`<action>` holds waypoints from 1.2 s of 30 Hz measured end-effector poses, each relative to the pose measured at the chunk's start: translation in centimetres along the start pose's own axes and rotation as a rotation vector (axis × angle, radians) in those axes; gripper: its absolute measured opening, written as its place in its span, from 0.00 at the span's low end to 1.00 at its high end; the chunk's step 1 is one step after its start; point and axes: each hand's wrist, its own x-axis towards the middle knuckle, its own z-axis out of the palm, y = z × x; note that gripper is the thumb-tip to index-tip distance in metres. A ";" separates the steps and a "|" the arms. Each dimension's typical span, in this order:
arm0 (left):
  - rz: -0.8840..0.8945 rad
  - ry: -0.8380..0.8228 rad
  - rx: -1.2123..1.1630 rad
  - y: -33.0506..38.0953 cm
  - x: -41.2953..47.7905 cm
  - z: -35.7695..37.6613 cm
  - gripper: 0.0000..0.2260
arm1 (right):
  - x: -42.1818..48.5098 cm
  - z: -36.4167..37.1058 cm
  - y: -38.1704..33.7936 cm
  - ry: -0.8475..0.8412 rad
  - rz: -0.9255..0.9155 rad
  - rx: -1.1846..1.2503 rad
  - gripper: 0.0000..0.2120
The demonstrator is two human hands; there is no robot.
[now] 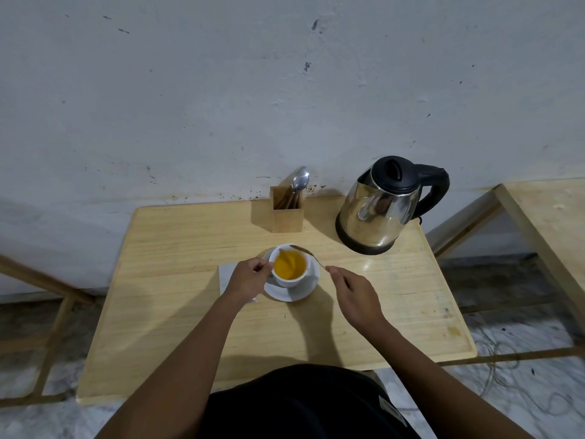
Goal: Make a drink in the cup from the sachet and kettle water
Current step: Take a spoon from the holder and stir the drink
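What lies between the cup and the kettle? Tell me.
In the head view, only the spoon held in the right hand crosses there; otherwise bare table separates cup and kettle.

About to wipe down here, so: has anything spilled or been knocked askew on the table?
No spill shows. The cup sits upright on its saucer, drink inside; the kettle and spoon holder stand straight. Only a small yellowish stain marks the table near its right edge.

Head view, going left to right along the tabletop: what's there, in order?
Grey paper sheet under the left hand → white cup of orange drink → right hand holding a thin metal spoon → steel electric kettle with black lid.
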 end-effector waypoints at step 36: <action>-0.019 -0.021 -0.038 0.7 -0.6 0.0 0.08 | 4.0 3.6 5.4 0.103 0.447 0.129 0.14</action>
